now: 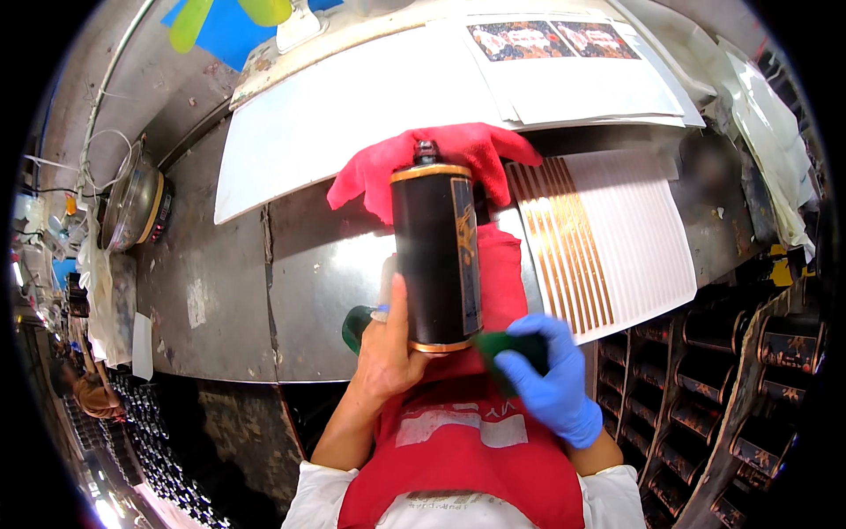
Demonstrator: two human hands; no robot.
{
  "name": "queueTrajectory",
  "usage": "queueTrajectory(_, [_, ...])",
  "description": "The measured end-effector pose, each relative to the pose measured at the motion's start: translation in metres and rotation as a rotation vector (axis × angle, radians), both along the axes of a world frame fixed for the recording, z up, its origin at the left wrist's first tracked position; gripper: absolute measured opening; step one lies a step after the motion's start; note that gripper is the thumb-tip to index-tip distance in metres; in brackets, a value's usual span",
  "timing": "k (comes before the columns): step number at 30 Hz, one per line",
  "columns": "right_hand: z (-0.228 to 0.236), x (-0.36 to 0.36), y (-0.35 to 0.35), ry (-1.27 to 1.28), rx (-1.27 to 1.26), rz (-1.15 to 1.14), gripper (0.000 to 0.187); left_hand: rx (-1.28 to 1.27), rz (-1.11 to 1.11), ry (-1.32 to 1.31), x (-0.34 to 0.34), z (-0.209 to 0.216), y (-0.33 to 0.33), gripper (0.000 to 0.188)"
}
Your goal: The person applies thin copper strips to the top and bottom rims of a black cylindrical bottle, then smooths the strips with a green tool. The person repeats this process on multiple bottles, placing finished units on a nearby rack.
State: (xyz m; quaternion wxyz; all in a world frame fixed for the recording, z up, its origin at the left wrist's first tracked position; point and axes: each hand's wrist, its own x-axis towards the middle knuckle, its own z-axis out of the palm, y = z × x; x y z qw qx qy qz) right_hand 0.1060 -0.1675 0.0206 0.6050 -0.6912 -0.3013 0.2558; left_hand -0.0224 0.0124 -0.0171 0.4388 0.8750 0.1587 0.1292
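Note:
A black cylinder-shaped bottle with gold bands at both ends and a dark-and-gold label lies with its neck pointing away from me. My bare left hand grips its near left side, the thumb along the bottle and some fingers hidden behind it. A blue band shows on one finger. My right hand, in a blue glove, pinches a dark green flat piece, blurred, beside the bottle's near right end. A red cloth is bunched behind the bottle. Another dark green rounded object shows left of my left hand.
Right of the bottle, gold strips lie in rows on a white ridged sheet. White boards and printed sheets cover the table's far part. A round metal pan stands far left. Racks of black bottles fill the lower right.

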Motion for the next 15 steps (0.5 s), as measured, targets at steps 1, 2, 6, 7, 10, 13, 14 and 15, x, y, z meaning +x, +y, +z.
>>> queueTrajectory(1, [0.002,-0.002,0.003,-0.028,0.026,0.073,0.03,0.135,-0.021,-0.048,0.002,0.0,0.003,0.082])
queueTrajectory(2, [0.001,0.002,0.004,-0.04,-0.015,0.1,0.03,0.271,-0.041,-0.097,0.005,0.001,0.007,0.077])
queueTrajectory(6, [-0.018,0.028,0.011,0.054,-0.057,-0.09,0.03,0.181,-0.082,-0.05,0.003,0.003,0.011,0.073])
queueTrajectory(7, [-0.011,0.028,0.011,0.01,-0.041,-0.079,0.031,0.148,-0.102,-0.013,0.002,0.006,0.013,0.074])
queueTrajectory(10, [0.01,0.027,0.017,-0.074,0.06,0.184,0.03,0.176,-0.054,0.069,0.0,0.013,0.017,0.101])
queueTrajectory(13, [0.013,0.05,0.041,-0.334,0.036,0.289,0.028,0.172,0.017,-0.007,0.002,0.013,0.01,0.121])
queueTrajectory(14, [0.017,0.063,0.057,-0.398,0.078,0.254,0.027,0.189,0.035,-0.041,0.007,0.015,0.006,0.121])
queueTrajectory(15, [0.02,0.077,0.074,-0.379,0.105,0.194,0.026,0.206,0.047,-0.079,0.014,0.016,0.001,0.122])
